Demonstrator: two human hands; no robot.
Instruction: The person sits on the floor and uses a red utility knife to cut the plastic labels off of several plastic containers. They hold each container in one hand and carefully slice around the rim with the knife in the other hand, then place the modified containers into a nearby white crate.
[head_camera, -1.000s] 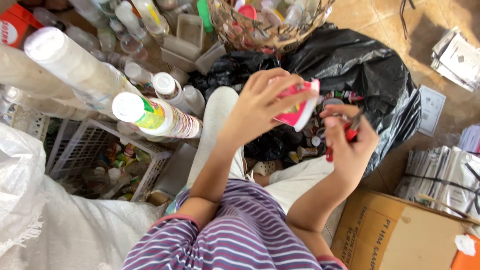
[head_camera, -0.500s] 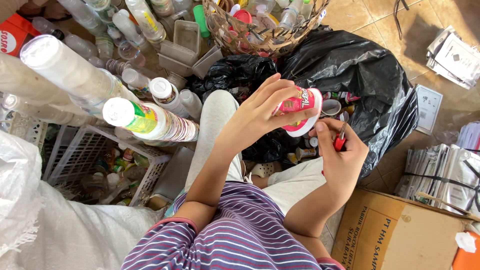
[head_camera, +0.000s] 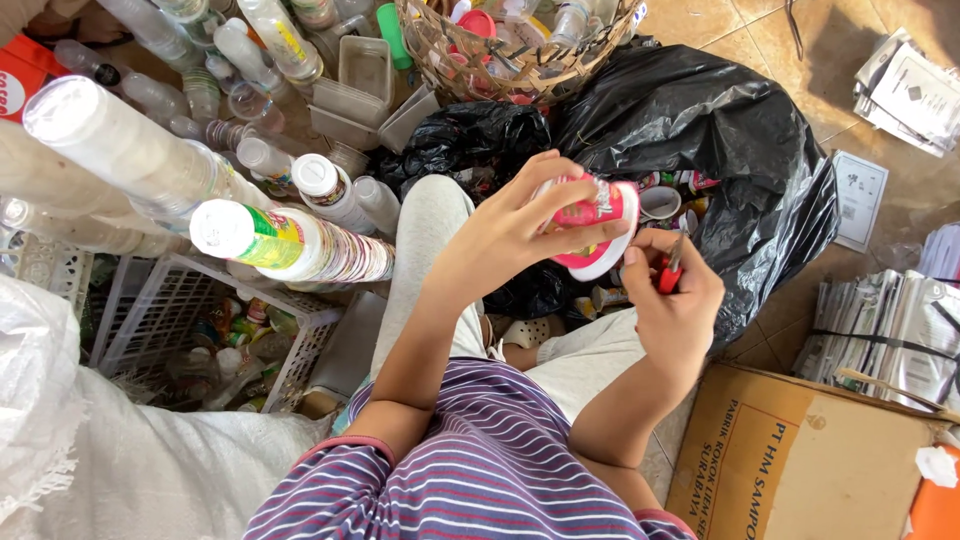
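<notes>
My left hand (head_camera: 510, 235) grips a small white plastic cup with a pink-red label (head_camera: 597, 228), held tilted in front of me. My right hand (head_camera: 672, 300) holds a small cutter with a red handle (head_camera: 669, 270), its tip close to the cup's rim. Both hands are over my lap, above an open black plastic bag (head_camera: 720, 140) with several small cups inside.
A woven basket (head_camera: 520, 50) of plastic items stands beyond the bag. Stacks of nested cups (head_camera: 290, 245), loose bottles and a white crate (head_camera: 200, 330) lie at left. A white sack (head_camera: 120, 470) is at lower left, a cardboard box (head_camera: 800, 460) and bundled papers (head_camera: 890, 330) at right.
The cup has turned in my left hand and come down closer to my right hand. The cutter has moved up against the cup's rim.
</notes>
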